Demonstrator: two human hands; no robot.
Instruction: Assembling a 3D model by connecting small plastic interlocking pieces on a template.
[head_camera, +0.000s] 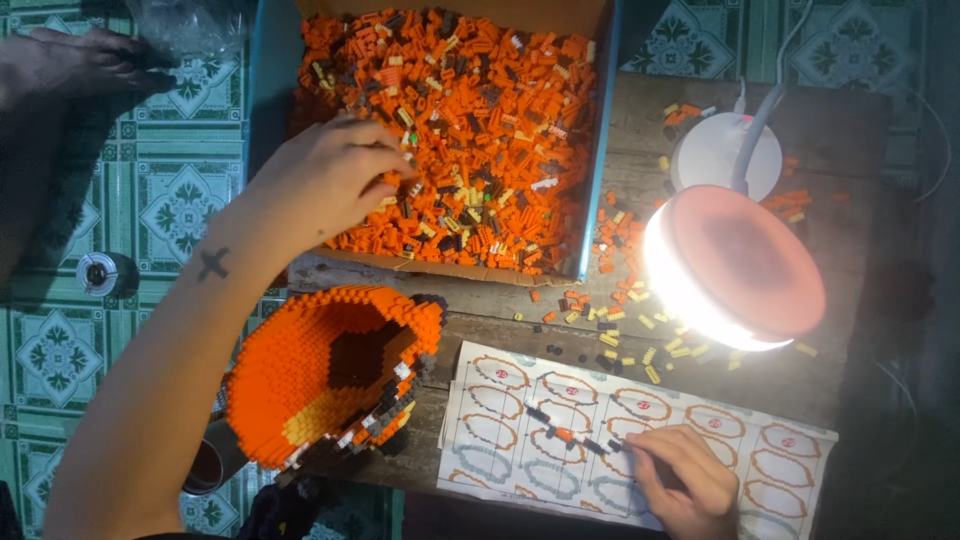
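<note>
A thin row of small bricks (565, 433), black, white and orange, lies low in the frame, right of centre, on the instruction sheet (760, 475). Its long axis runs nearly level, tilted slightly down toward the right, from mid-sheet to the right hand (680, 480). That hand rests on the sheet with fingers curled together, fingertips pinching the row's right end. The left hand (325, 180), in the upper middle-left, reaches into the cardboard box (600, 150) of loose orange bricks, fingers bent and gathered over the pile; whether it grips a piece cannot be told. Below it a hollow orange brick model (300, 390) lies on its side, opening facing up and right. The desk (840, 380) is dark weathered wood, lit by a round lamp (735, 265). Green patterned floor tiles (180, 200) show on the left.
</note>
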